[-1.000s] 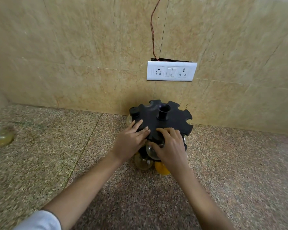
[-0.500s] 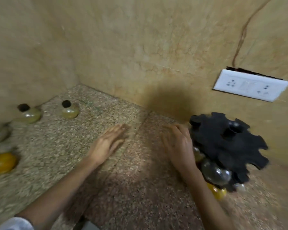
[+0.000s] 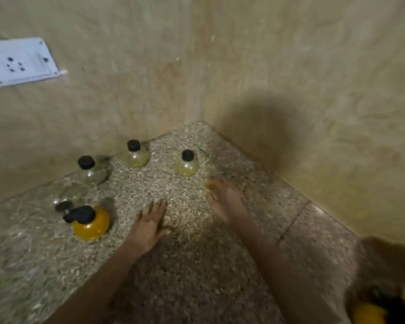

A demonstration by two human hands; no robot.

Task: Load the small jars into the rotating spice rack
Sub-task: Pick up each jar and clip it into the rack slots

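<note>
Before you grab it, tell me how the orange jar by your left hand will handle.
The orange jar looks full, so probably heavy for its size. Its round, glossy belly may slip; gripping the black cap seems safer. Knocked over, it would likely roll.

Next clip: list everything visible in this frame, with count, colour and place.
orange jar: one, black cap, counter front left
clear jar: one, black cap, by the left wall
blurred clear jar: one, just beyond the orange jar
yellow jar: one, pale, black cap, by the left wall
second yellow jar: one, pale, black cap, toward the corner
rack: one, black, bottom right edge, blurred
socket plate: one, white, left wall
counter: one, speckled stone
walls: two, beige, meeting at a corner
left hand: one, fingers straight, empty
right hand: one, blurred, empty
</note>
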